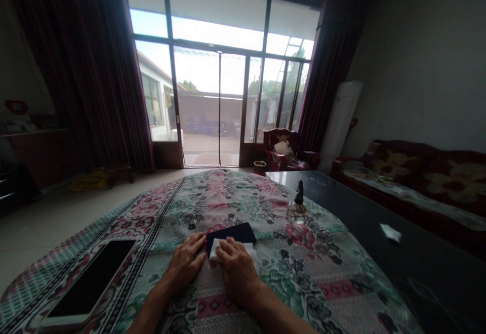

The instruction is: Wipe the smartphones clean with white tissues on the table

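Tissue lies beneath the right hand.

2 dark curtains flank window; armchair, sofa on right.

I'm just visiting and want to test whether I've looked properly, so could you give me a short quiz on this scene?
1. Which hand rests on the white wipe?
A) left hand
B) right hand
C) neither

2. True or false: the spray bottle with the black top stands on the floral tablecloth.

3. Fill in: from the wearer's view, the white-edged smartphone lies to the ____ of both hands.

Key: 1 B; 2 true; 3 left.
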The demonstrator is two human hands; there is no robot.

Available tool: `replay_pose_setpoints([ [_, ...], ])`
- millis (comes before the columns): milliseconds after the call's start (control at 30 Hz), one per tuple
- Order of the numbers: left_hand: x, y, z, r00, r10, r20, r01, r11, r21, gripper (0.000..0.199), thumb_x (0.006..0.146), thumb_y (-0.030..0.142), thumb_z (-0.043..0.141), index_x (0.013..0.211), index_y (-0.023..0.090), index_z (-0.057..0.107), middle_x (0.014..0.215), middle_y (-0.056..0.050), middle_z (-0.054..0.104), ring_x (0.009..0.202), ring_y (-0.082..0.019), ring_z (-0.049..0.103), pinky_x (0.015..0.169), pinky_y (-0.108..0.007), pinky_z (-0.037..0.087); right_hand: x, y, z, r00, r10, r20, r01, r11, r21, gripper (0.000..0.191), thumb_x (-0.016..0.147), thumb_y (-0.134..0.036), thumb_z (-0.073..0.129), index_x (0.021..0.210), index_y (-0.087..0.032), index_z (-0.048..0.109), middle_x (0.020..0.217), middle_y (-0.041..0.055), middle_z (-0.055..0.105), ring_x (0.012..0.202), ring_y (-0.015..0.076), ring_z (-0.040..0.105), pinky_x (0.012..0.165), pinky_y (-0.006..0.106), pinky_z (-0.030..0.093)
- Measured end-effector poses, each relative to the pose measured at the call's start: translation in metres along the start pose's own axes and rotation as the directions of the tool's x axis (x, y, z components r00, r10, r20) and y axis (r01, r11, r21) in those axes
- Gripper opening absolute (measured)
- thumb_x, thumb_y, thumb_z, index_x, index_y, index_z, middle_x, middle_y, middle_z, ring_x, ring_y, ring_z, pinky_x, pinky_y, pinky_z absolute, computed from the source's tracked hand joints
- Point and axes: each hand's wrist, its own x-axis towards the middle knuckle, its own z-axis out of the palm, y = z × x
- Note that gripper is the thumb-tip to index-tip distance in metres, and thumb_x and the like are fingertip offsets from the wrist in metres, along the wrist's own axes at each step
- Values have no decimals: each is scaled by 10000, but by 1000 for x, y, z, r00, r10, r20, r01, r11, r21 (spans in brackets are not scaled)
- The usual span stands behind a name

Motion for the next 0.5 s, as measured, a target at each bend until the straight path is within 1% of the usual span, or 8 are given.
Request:
replay_pose_setpoints([
  [100,1,0,0,1000,-7,-5,7,1000,-16,482,817,248,423,1268,200,587,1387,-70,542,1313,-219,454,1121,-414,340,7,-8,3,999,-47,5,47,999,2,374,868,-206,450,1220,-231,575,1358,24,528,1278,217,397,1095,342,245],
  [267,3,-3,2,1000,-19,-18,19,999,-30,487,817,197,371,1246,187,602,1371,-61,559,1300,-190,469,1124,-390,345,16,-19,4,996,-87,16,87,996,-30,328,871,-213,447,1164,-239,592,1290,36,561,1224,211,426,1054,340,286],
  [400,4,-5,4,998,-39,-48,37,999,-35,491,812,174,355,1237,169,600,1357,-64,572,1285,-177,485,1112,-371,366,24,-20,3,995,-100,17,101,994,-50,308,885,-218,433,1150,-239,587,1246,36,578,1176,195,446,1018,324,311],
  [500,5,-5,6,996,-55,-69,53,998,-24,493,810,152,340,1227,155,602,1341,-75,585,1272,-182,497,1107,-373,374,31,-17,4,996,-91,-3,91,995,-48,296,886,-215,428,1135,-230,588,1223,39,585,1148,203,459,1004,327,313],
])
